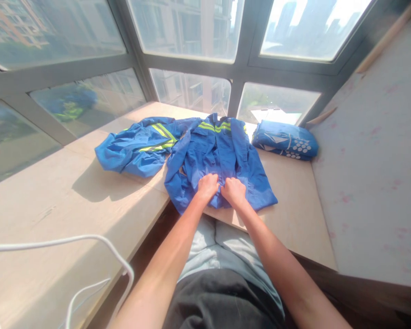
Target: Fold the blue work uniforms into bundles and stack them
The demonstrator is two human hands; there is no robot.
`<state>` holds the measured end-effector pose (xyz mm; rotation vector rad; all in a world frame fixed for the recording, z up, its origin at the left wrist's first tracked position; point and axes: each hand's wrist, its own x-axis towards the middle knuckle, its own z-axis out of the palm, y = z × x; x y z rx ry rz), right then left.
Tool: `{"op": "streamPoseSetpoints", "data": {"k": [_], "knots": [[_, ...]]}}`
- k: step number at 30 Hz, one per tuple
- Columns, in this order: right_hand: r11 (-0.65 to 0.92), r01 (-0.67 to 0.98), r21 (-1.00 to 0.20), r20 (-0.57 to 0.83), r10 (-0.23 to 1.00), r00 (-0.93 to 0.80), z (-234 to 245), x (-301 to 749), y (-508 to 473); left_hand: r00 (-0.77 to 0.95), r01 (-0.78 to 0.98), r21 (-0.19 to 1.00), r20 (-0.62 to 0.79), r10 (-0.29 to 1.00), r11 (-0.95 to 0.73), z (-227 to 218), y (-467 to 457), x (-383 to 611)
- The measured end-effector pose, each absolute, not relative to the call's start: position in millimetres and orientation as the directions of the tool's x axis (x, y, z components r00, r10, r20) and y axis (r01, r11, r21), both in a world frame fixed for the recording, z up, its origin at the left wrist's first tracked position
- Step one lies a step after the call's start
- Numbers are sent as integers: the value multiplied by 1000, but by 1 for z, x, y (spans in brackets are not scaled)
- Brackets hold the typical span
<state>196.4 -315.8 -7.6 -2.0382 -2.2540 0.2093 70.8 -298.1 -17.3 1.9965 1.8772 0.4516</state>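
Grip of left hand (208,184) and right hand (234,189) holds jacket (203,153) by tabletop (294,194) near edge, probably aligning its front; next needs even pull.

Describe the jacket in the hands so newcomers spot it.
Start at the windows, then the pale ledge below. The blue jacket lies there front up, left hand and right hand closed on its lower front. Unlike the bunched blue garment to the left and folded blue bundle to the right, it's spread out.

You'll find the jacket (220,157) is matt, wrinkled cloth; your desk (291,187) looks smooth and matt, the cable (89,236) smooth plastic, the window panes (188,29) glass, your trousers (205,256) matt cloth.
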Motion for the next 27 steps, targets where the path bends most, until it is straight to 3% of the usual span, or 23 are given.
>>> {"op": "streamPoseSetpoints", "data": {"k": [3,6,10,13,16,19,27], "knots": [[93,974,-208,-20,995,-99,-11,198,-308,63,869,492,-18,998,-46,-20,-300,65],[7,904,-427,-19,1000,-17,-17,207,-304,52,840,540,7,999,-47,-18,-300,56],[17,594,-804,32,999,14,-25,220,-302,51,763,641,67,996,-82,-14,-295,50],[-11,294,-956,-3,1000,27,-27,225,-302,65,681,724,92,994,-112,-12,-292,52],[-77,63,-995,-75,997,36,-24,226,-302,46,601,792,104,994,-110,-11,-291,56],[-107,-44,-993,-109,992,63,-20,222,-301,-5,544,835,101,995,-82,-10,-289,58],[-98,-69,-993,-99,995,21,-24,209,-298,-56,447,892,101,993,-66,-6,-287,60]]}}
